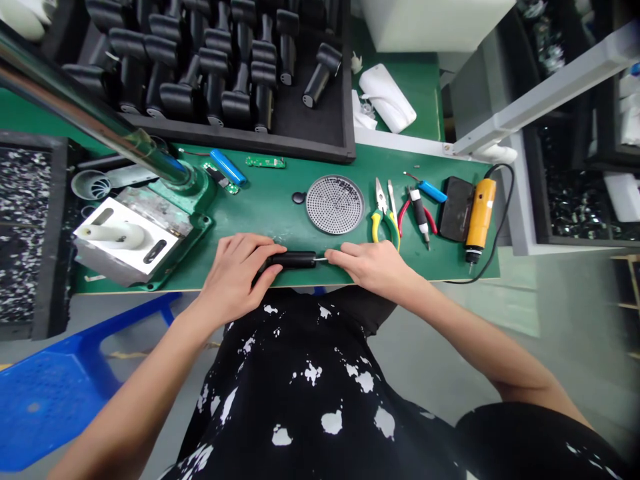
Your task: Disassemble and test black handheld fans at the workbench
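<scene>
My left hand is closed around the head end of a black handheld device, which lies flat near the bench's front edge. Its cylindrical handle points right. In my closed right hand is a thin metal tool; my fingers cover most of it, so its kind is unclear. The tool's exposed shaft meets the end of the handle. Just behind the device lies a round perforated metal tray with small dark screws in it. Long-nose pliers with yellow-green handles rest behind my right hand.
A black tray of similar black devices spans the back. At left stands a press with a metal column. Red-handled cutters, a blue battery and a yellow electric screwdriver lie right. A blue stool is below left.
</scene>
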The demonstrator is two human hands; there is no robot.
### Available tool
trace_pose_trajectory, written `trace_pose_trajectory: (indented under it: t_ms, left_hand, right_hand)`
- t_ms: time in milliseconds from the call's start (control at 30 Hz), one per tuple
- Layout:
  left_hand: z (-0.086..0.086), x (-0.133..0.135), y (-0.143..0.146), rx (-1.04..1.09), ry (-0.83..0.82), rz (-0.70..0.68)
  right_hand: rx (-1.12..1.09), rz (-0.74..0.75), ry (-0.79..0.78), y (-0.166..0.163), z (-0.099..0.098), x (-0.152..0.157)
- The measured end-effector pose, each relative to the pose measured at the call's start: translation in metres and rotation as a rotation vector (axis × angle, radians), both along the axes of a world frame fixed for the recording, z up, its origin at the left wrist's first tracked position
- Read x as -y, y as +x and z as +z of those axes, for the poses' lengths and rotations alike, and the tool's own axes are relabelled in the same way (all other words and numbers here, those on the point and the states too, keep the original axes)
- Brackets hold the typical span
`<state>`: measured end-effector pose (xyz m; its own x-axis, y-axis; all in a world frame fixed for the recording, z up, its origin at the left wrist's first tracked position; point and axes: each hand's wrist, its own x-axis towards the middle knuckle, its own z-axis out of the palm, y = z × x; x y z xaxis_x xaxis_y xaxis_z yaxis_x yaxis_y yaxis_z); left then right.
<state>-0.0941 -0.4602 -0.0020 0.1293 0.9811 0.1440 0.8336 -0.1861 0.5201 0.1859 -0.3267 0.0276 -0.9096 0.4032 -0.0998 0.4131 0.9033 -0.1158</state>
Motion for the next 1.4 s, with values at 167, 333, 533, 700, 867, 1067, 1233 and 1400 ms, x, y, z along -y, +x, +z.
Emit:
trace_pose_trajectory:
  t_ms: [167,333,533,700,867,1067,1233,1400]
  left_hand:
    - [-0.001,0.001,0.001,0.003,-0.005,0.016]
    - [-0.002,0.001,0.001,0.001,-0.025,0.027]
    - [0.001,0.002,0.002,0.013,-0.011,0.023]
    - [0.0,0.001,0.002,0.022,-0.017,0.03]
    - [-0.001,0.001,0.002,0.016,-0.009,0.044]
    - [0.0,0.001,0.003,0.011,0.008,0.031]
    - [-0.001,0.0,0.002,0.013,0.007,0.023]
    - [-0.001,0.0,0.001,0.02,-0.009,0.018]
  right_hand:
    - [0.05,-0.018,0.099,0.0,0.006,0.015]
    - [0.045,-0.061,0.095,-0.02,0.006,0.024]
    - [-0.062,-0.118,0.032,-0.025,0.012,0.008]
    - [-0.158,-0.062,-0.013,-0.005,0.004,0.007]
    - [-0.13,-0.058,0.016,0.001,-0.015,0.013]
    - [-0.143,-0.073,0.023,0.004,-0.022,0.015]
    - [-0.121,-0.044,0.062,0.008,-0.025,0.017]
    - [-0.09,-0.029,0.131,0.007,-0.022,0.024]
